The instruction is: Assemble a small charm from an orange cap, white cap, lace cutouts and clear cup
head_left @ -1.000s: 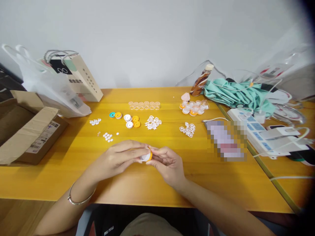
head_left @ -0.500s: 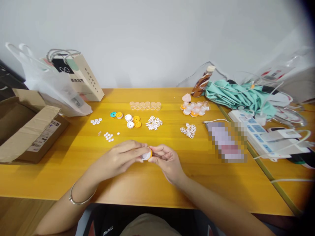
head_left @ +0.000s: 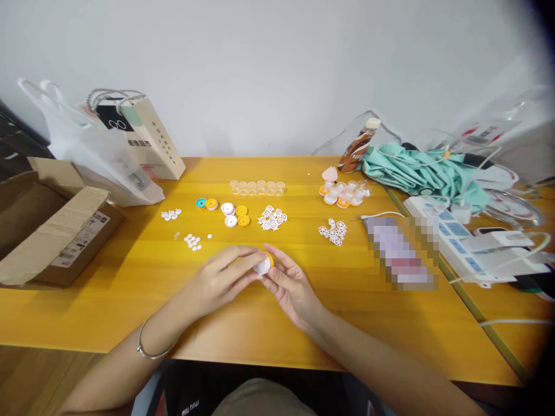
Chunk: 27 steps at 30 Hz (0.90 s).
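- Bracelet (head_left: pixel 140 348) circles the wrist of the left hand (head_left: pixel 219 276); both forearms are cut off by the lower edge.
- Both grips, left and right hand (head_left: pixel 293 284), close on a white-and-orange round piece (head_left: pixel 262 264) between them, over the near part of the counter (head_left: pixel 377 329); fingers partly cover it, its inside unseen.
- Small white discs (head_left: pixel 193 242) lie beyond the left hand, near tiny bits too small to identify.
- Phone (head_left: pixel 396 251), to the right, is pixelated; a power strip (head_left: pixel 448 228) crowded with plugs sits beyond it.
- Cardboard box (head_left: pixel 82 242), cut off at left, partly hides a plastic bag (head_left: pixel 102 159).
- White openwork pieces (head_left: pixel 272 219) lie in the middle, coloured cups (head_left: pixel 243 221) just beside them.
- Clear cups (head_left: pixel 261 188) stand in a row; overlapping orange-and-clear pieces (head_left: pixel 344 203) are hard to count.
- Bottle (head_left: pixel 359 147) touches or nearly touches crumpled green fabric (head_left: pixel 416 170).
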{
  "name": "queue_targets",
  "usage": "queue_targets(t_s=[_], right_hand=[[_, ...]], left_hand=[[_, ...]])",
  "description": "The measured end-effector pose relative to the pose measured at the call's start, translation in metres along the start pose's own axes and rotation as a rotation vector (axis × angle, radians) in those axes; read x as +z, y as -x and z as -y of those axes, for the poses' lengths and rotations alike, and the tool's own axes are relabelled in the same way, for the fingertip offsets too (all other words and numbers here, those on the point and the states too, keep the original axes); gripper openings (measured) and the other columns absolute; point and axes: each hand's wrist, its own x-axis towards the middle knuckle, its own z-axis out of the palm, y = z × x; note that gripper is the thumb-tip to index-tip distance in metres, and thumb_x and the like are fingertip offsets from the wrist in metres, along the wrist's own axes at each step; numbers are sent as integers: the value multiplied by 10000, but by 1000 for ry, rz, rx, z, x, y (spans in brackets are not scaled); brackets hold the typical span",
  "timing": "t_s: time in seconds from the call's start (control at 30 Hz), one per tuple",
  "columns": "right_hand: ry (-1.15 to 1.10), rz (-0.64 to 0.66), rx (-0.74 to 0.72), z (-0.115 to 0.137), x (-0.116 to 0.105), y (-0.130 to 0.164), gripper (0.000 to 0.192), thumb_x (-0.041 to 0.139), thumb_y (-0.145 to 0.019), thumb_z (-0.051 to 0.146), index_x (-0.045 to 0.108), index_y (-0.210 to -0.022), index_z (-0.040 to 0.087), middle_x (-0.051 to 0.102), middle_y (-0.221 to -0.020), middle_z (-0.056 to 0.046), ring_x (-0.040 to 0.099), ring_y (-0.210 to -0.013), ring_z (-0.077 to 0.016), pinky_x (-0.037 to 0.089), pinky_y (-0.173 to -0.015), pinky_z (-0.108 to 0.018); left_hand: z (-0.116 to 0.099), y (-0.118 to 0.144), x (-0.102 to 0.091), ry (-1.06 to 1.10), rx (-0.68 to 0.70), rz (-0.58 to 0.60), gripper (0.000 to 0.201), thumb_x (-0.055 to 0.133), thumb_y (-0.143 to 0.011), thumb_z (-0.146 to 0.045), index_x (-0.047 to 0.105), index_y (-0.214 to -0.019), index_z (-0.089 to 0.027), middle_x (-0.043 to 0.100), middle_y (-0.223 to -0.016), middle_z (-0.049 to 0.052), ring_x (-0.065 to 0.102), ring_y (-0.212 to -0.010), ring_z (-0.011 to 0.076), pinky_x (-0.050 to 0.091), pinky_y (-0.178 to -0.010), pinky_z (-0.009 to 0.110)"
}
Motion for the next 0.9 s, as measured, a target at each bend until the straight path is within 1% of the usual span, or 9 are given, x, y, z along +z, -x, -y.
queue_targets(t_s=[0.07, 0.2, 0.3, 0.4, 0.5, 0.57, 0.7, 0.77, 0.9], right_hand=[[-5, -13, 15, 0, 1, 0, 353, 721, -668, 163, 653, -1003, 250, 702, -940, 27, 650, -843, -89, 510, -830, -205], [13, -39, 23, -3, 1, 1, 201, 717, -682, 210, 702, -882, 196, 707, -936, 0, 641, -862, -99, 497, -830, -186], [33, -42, 13, -4, 0, 1, 195, 715, -689, 250, 709, -876, 194, 706, -944, -14, 636, -876, -110, 491, -843, -205], [66, -18, -6, -5, -2, 1, 204, 695, -711, 274, 706, -899, 196, 698, -971, -25, 633, -890, -123, 490, -853, -231], [92, 5, -19, -5, -3, 1, 207, 670, -737, 284, 699, -922, 197, 690, -996, -29, 629, -904, -132, 493, -851, -247], [100, 15, -13, -5, -2, 1, 201, 668, -740, 282, 700, -917, 193, 688, -1002, -30, 624, -919, -138, 487, -867, -260], [86, -6, 12, -4, -1, 1, 189, 700, -704, 272, 710, -874, 189, 697, -975, -30, 625, -924, -143, 471, -896, -277], [52, -30, 34, -4, 0, 0, 180, 712, -691, 261, 711, -855, 186, 706, -941, -26, 635, -896, -134, 475, -888, -266], [-19, -82, 67, -2, 0, -1, 109, 703, -702, 223, 706, -795, 167, 719, -844, -14, 652, -807, -104, 505, -821, -221]], left_hand=[[-1, -1, 0, -23, 4, -5, 404, 567, -821, -135, 474, -1214, -160, 582, -1041, 83, 574, -941, 144, 518, -809, 280], [-4, -1, 2, -63, -13, 5, 363, 554, -831, -141, 486, -1187, -147, 595, -1012, 81, 582, -900, 140, 530, -777, 274], [-6, -1, 5, -84, -15, -6, 306, 547, -834, -133, 508, -1138, -138, 595, -997, 85, 579, -894, 144, 532, -776, 283], [-6, 0, 8, -91, -4, -20, 262, 541, -834, -118, 524, -1095, -133, 592, -982, 87, 574, -899, 148, 529, -777, 283], [-5, 0, 8, -90, 8, -2, 232, 523, -843, -114, 532, -1073, -143, 590, -952, 81, 566, -892, 151, 525, -755, 283], [-4, 1, 7, -81, 13, 38, 222, 502, -855, -114, 534, -1071, -151, 590, -935, 79, 563, -888, 153, 521, -745, 284], [2, 1, 2, -11, 8, 112, 232, 475, -867, -111, 528, -1085, -170, 586, -967, 85, 558, -899, 154, 515, -751, 291], [4, 0, 1, 57, -25, 111, 253, 487, -864, -125, 513, -1112, -171, 579, -993, 89, 555, -917, 157, 513, -775, 298], [6, -2, 0, 165, -102, 119, 301, 507, -855, -147, 486, -1155, -161, 565, -1024, 96, 551, -950, 163, 507, -816, 315]])
